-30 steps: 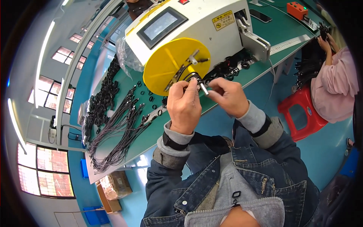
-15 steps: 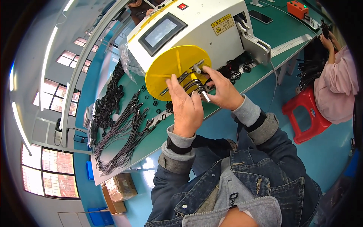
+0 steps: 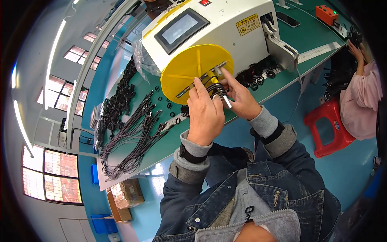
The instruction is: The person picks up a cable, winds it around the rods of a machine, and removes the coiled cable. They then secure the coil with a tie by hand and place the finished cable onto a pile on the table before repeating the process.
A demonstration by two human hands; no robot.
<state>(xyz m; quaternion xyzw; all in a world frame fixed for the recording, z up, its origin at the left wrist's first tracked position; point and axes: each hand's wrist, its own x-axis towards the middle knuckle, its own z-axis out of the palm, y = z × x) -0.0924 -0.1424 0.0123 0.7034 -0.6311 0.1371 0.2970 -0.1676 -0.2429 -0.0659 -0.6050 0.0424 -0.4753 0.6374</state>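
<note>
A coil of black cable [image 3: 216, 89] is wound round the pegs at the front of a yellow disc [image 3: 177, 66], which stands out from a white winding machine [image 3: 225, 26]. My left hand [image 3: 204, 115] closes on the coil's left side, thumb and fingers against the loops. From the right, my right hand [image 3: 244, 101] grips the same coil, its index finger reaching up by a metal peg [image 3: 218, 71]. A pale rod end [image 3: 228, 102] sticks out between my hands. The fingertips behind the loops are partly hidden.
Cut cables [image 3: 131, 141] and a heap of black parts [image 3: 117, 99] lie on the green table [image 3: 161, 151] at left. Small black rings lie near the disc. At right are a steel ruler [image 3: 318, 52], a phone [image 3: 288, 19], a red stool [image 3: 328, 129] and a seated person in pink.
My hands have closed in on the coil from a looser, wider hold. My left fingers are now bent more against the loops. The view has shifted slightly.
</note>
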